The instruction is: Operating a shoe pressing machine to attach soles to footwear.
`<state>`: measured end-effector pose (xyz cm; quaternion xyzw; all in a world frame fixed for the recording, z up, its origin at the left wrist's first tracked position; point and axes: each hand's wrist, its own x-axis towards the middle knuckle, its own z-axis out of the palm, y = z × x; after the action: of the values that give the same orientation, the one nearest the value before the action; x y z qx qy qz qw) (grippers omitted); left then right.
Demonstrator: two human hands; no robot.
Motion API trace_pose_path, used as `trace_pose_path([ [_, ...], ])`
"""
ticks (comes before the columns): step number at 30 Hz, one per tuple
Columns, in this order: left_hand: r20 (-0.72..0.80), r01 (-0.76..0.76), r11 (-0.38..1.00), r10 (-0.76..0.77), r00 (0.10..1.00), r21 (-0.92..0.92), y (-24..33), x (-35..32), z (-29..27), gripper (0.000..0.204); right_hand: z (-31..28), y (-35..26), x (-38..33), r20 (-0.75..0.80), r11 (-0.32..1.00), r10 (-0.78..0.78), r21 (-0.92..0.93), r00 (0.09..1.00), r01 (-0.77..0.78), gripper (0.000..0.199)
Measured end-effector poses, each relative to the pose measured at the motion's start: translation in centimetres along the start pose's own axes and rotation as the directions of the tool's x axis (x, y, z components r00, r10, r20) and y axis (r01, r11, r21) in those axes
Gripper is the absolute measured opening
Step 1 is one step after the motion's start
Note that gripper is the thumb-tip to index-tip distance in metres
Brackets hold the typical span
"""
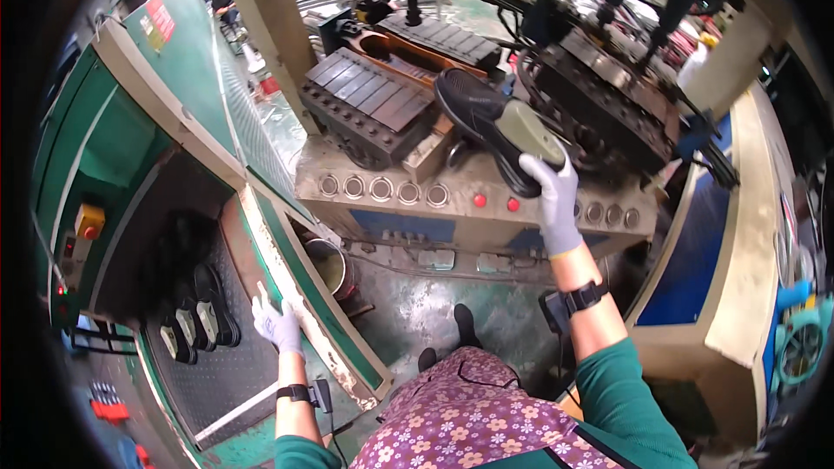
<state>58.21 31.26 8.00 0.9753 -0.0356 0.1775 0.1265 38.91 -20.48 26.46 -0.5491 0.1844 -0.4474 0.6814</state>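
Head view: right hand [553, 200], gloved, raised over the machine [408, 195], fingers closed on the heel end of a black shoe [495, 126]; sole faces up, green insole patch near the fingertips. Shoe sits tilted, toe pointing away from the hand toward the ribbed black block [369, 104]. Red buttons [495, 202] just left of the right wrist. Left hand [276, 323], gloved, low and well apart from the right, fingers curled on the edge of the conveyor frame [295, 295]. Black shoes [195, 317] lie on the belt just left of it
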Motion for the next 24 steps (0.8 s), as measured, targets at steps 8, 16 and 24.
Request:
trace_pose_path([
  [8,0.087,0.121,0.955,-0.150,0.985,0.272,-1.3,-3.4,1.7,0.056,5.8,7.0,18.6,0.047,0.988,0.101,-0.125,0.994,-0.094,0.043],
  [16,0.059,0.077,0.956,-0.098,0.993,0.282,-0.7,-3.7,2.2,0.054,10.1,14.7,27.9,0.057,0.976,0.196,-0.110,0.979,-0.189,0.052],
  [24,0.090,0.042,0.907,-0.088,0.992,0.419,-0.5,-4.2,1.9,0.049,14.3,20.3,33.6,0.169,0.967,0.255,-0.048,0.952,-0.250,0.040],
])
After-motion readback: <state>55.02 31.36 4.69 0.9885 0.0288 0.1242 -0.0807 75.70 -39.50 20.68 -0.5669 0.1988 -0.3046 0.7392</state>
